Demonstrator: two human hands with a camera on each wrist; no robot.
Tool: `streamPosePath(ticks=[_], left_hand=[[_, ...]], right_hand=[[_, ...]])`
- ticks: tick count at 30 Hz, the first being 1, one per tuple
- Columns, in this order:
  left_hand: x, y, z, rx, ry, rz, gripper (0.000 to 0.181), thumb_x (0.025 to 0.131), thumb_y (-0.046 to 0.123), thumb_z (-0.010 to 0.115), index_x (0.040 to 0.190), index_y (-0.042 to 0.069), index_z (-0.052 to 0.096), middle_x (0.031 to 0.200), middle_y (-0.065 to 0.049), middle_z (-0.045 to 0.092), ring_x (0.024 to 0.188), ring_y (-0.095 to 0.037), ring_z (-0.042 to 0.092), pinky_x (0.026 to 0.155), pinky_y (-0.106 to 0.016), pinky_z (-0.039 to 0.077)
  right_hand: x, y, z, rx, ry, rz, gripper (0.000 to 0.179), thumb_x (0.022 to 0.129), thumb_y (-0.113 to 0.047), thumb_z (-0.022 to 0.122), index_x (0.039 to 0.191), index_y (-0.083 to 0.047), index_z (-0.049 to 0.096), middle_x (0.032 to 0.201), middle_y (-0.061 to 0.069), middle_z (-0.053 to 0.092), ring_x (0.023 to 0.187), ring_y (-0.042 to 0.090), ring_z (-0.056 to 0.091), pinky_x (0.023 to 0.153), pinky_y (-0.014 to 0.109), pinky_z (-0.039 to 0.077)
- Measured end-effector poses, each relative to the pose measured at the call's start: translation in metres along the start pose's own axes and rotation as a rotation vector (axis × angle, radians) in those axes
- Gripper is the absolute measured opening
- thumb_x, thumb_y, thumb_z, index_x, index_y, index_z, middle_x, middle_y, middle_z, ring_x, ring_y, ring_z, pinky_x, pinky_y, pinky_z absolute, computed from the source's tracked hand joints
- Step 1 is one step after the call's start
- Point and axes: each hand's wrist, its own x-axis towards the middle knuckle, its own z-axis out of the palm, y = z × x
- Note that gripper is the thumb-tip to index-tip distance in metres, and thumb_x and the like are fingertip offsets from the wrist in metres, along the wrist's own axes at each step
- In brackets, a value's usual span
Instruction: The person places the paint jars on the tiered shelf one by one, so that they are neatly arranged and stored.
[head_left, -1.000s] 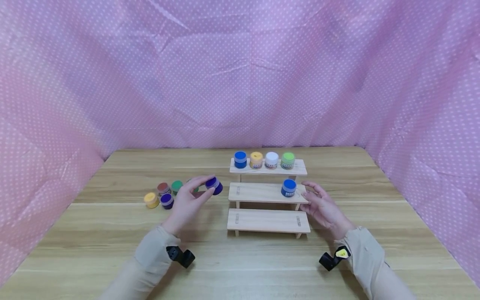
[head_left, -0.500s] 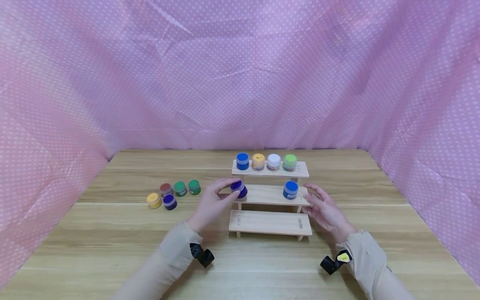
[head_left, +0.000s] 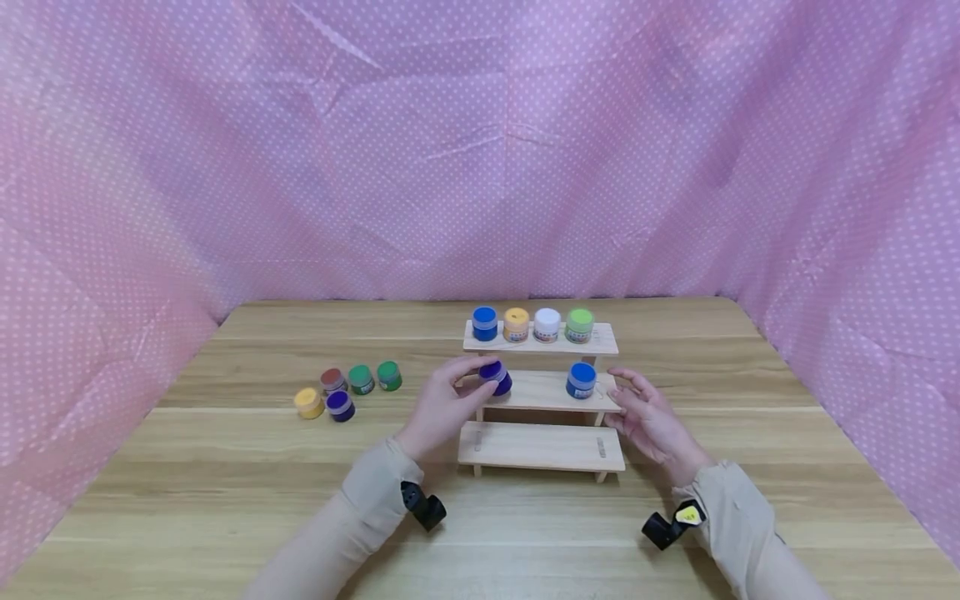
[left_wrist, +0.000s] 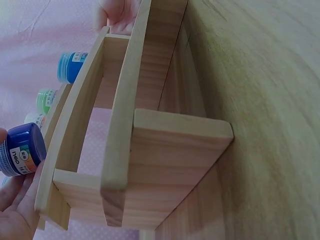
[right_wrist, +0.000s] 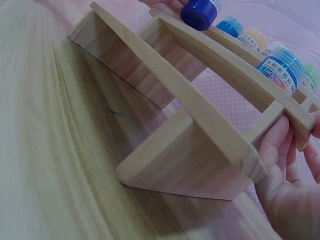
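Observation:
My left hand [head_left: 444, 410] pinches a dark purple paint jar [head_left: 498, 380] between thumb and fingers, over the left part of the middle tier of a three-tier wooden display rack [head_left: 538, 447]. In the left wrist view the purple jar [left_wrist: 23, 151] leans slightly, its base close to the board; contact is unclear. At the rack's right end, my right hand [head_left: 654, 423] grips the middle tier, with fingers [right_wrist: 278, 146] against its support. A blue paint jar [head_left: 581, 381] stands upright on that tier, near the right hand.
Along the top tier stand a blue jar [head_left: 484, 324], a yellow-orange jar [head_left: 516, 326], a white jar [head_left: 547, 326] and a light green jar [head_left: 580, 326]. Left on the table [head_left: 225, 467] sit several more jars, including a yellow one [head_left: 308, 403] and a purple one [head_left: 341, 406].
My left hand has carried the purple jar rightward from beside the rack to over the middle tier. The right hand has stayed at the rack's right end.

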Motion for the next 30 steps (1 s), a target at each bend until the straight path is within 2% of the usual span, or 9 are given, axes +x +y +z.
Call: streamPosePath(ticks=[7,14,20,30], left_hand=[[0.006,-0.001,0.011,-0.020,-0.022,-0.059,0.035,0.090,0.012,0.064,0.125,0.013,0.061,0.126,-0.008,0.058,0.113,-0.026,0.059,0.095,-0.032,0.051],[0.010,0.006,0.024,0.029,-0.048,-0.030,0.034,0.091,0.014,0.063,0.125,0.013,0.061,0.125,-0.007,0.059,0.114,-0.023,0.059,0.097,-0.032,0.051],[0.013,0.008,0.034,0.021,-0.083,-0.080,0.036,0.092,0.017,0.063,0.128,0.015,0.059,0.126,-0.003,0.059,0.114,-0.021,0.058,0.097,-0.030,0.050],[0.020,0.008,0.043,0.022,-0.105,-0.070,0.036,0.091,0.016,0.064,0.126,0.017,0.060,0.124,-0.003,0.058,0.113,-0.016,0.058,0.094,-0.022,0.050]], right_hand=[[-0.001,0.000,-0.001,-0.014,-0.006,0.002,0.026,0.099,-0.003,0.043,0.116,-0.021,0.050,0.096,-0.003,0.059,0.080,0.007,0.060,0.073,0.020,0.052],[-0.002,0.001,-0.004,0.025,-0.039,-0.022,0.026,0.099,-0.002,0.042,0.119,-0.017,0.047,0.097,-0.003,0.063,0.082,0.008,0.062,0.073,0.020,0.053],[-0.002,0.003,-0.004,0.019,-0.049,-0.027,0.026,0.099,-0.002,0.041,0.118,-0.018,0.050,0.097,-0.003,0.063,0.082,0.008,0.062,0.073,0.020,0.053],[-0.002,0.005,-0.007,0.046,-0.104,-0.060,0.027,0.099,-0.001,0.042,0.119,-0.017,0.050,0.099,-0.003,0.063,0.081,0.007,0.062,0.072,0.019,0.052]])
